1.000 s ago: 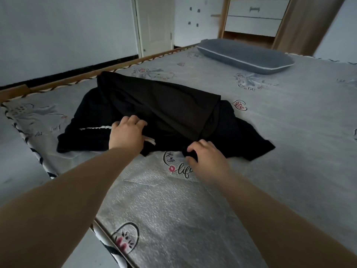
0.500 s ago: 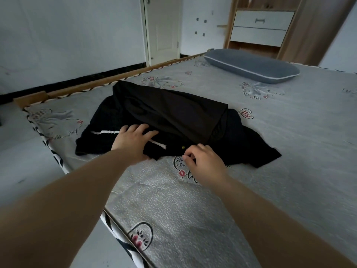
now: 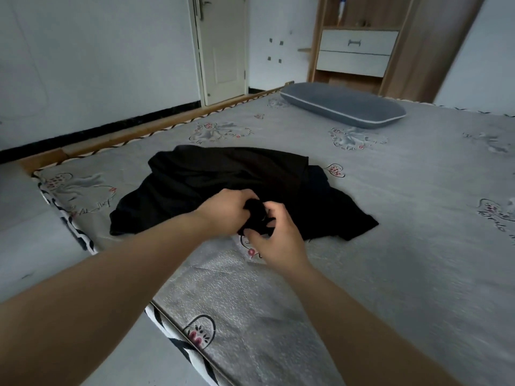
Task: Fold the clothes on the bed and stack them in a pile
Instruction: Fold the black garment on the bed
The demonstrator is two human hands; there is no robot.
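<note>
Bed [image 3: 390,218]: grey printed cover with flower and lettering motifs, black-and-white edging along the near left side, wooden frame along the far left.

Clothes [image 3: 223,174]: black garments in a loose, unfolded heap on the left half of the bed, near its left edge. One smoother layer lies across the top of the heap; a flap reaches out to the right and ends in a corner on the cover. How many garments there are cannot be told, as the dark cloth merges.

Left hand [image 3: 225,210]: at the near edge of the heap, fingers curled round a bunch of black cloth, knuckles up.

Right hand [image 3: 276,238]: just beside the left, almost touching it, fingers [image 3: 271,211] and thumb pinching the same bunched cloth from the near side. The bunch appears raised slightly off the heap, though blur makes this uncertain. Both forearms are bare and reach in from the bottom of the view.

Pillow [image 3: 342,108]: grey-blue with pale piping, flat at the far end of the bed, well apart from the clothes.

Door [image 3: 223,45]: white, closed, in the far wall.

Cabinet [image 3: 359,51]: wood with two white drawers, behind the pillow.
</note>
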